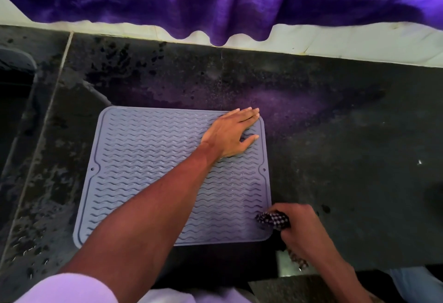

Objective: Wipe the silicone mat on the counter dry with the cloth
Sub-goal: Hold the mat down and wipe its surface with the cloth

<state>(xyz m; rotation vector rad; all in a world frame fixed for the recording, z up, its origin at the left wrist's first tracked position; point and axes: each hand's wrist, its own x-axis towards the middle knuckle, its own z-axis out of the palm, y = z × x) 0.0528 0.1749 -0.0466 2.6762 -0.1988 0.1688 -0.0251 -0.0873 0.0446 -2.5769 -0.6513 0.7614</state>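
Two hands: the left hand (231, 132), fingers straight, pinned the floppy, probably slippery silicone mat (143, 158) beneath them; the right hand (304, 230) clutched the cloth (273, 220) in curled fingers.

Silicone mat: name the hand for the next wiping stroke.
Right. The right hand grips the cloth at the near right corner of the mat; the left hand lies flat on it.

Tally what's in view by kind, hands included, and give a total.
silicone mat: 1
cloth: 1
hands: 2, left hand flat on the mat, right hand gripping the cloth
purple curtain: 1
Total: 5
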